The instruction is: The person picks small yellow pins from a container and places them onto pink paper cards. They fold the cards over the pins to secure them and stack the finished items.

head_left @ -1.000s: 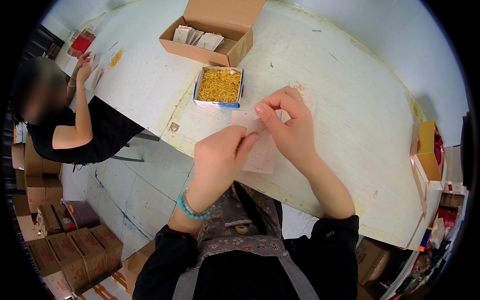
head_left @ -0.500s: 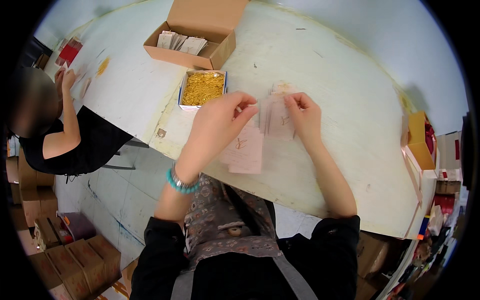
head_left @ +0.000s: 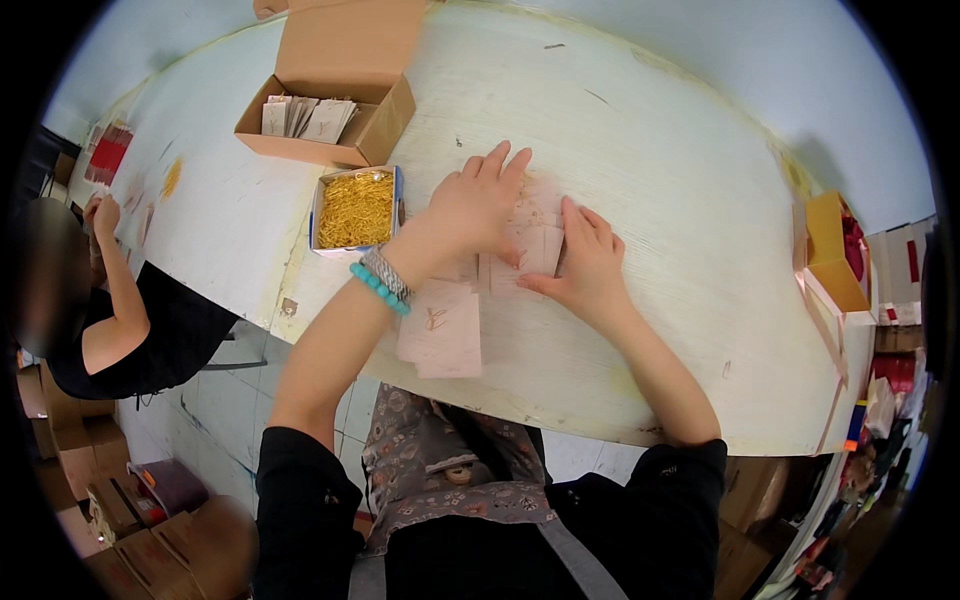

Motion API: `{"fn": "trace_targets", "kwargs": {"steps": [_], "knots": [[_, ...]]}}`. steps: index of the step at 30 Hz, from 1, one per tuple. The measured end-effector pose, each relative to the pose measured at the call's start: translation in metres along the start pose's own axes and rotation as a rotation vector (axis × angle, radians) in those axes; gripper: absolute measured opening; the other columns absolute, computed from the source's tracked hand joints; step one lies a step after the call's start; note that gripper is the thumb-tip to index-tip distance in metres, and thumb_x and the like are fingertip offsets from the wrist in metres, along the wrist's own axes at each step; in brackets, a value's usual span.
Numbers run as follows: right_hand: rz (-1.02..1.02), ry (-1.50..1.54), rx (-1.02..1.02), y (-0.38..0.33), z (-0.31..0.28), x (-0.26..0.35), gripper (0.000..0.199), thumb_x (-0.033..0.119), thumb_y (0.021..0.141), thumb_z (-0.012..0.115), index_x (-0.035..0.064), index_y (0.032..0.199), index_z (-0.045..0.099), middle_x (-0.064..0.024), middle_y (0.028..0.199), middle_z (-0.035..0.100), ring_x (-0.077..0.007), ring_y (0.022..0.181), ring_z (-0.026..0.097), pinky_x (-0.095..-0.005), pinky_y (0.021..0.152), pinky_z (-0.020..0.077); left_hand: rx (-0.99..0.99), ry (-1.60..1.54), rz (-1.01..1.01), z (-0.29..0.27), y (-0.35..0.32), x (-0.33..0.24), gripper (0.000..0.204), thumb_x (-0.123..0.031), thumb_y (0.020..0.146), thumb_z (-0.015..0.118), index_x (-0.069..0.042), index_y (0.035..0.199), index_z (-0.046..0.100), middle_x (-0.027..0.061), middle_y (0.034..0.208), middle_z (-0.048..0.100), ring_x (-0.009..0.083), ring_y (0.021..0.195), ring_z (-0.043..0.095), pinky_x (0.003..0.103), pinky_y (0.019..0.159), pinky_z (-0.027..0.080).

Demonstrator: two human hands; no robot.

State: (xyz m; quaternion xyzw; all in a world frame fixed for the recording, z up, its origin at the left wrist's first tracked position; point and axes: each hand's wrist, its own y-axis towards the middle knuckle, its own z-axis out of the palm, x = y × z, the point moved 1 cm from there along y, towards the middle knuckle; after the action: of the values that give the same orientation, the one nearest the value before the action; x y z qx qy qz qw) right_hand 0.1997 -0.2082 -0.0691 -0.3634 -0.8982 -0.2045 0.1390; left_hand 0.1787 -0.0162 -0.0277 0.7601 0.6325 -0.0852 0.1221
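The left hand (head_left: 478, 205) lay flat, fingers spread and unclenched, pressing down on a spread of pale pink cards (head_left: 528, 240) on the white table (head_left: 650, 150); it gripped nothing that I could see, and seemed only to pin them. The right hand (head_left: 585, 262) rested on the cards' right side, fingers extended and loose, its thumb against their lower edge, likely to square them up. The cards lay just right of the small tray of gold pins (head_left: 353, 208), which was the fixed mark for everything else. Below and right of that tray, near the table's front edge, sat a stack of finished pink cards (head_left: 440, 330), each bearing a small gold piece; it probably sat there to be close to the body and clear of the working spread. Just beyond the tray stood an open cardboard box (head_left: 330, 105) with more cards filed upright in it. Well left of the tray, another person (head_left: 110, 310) in black worked at the same table.

Against the frame half a second earlier, both hands had dropped from a pinching hold, with a card lifted between the fingertips, to flat contact on the table. The left hand had moved from over the tray's right edge to the cards.
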Motion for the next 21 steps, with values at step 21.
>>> {"fn": "trace_targets", "kwargs": {"steps": [21], "knots": [[0.171,0.491,0.09,0.024,0.012,0.011,0.106,0.01,0.063,0.082,0.0012,0.145,0.014,-0.0189,0.119,0.054,-0.0309,0.107,0.054,-0.0377,0.09,0.0453,0.338,-0.342,-0.118,-0.015,0.021,0.007,0.073,-0.01,0.055,0.081,-0.001,0.118,0.046,0.0178,0.111,0.055,0.032,0.104,0.054,0.036,0.081,0.047]]}}
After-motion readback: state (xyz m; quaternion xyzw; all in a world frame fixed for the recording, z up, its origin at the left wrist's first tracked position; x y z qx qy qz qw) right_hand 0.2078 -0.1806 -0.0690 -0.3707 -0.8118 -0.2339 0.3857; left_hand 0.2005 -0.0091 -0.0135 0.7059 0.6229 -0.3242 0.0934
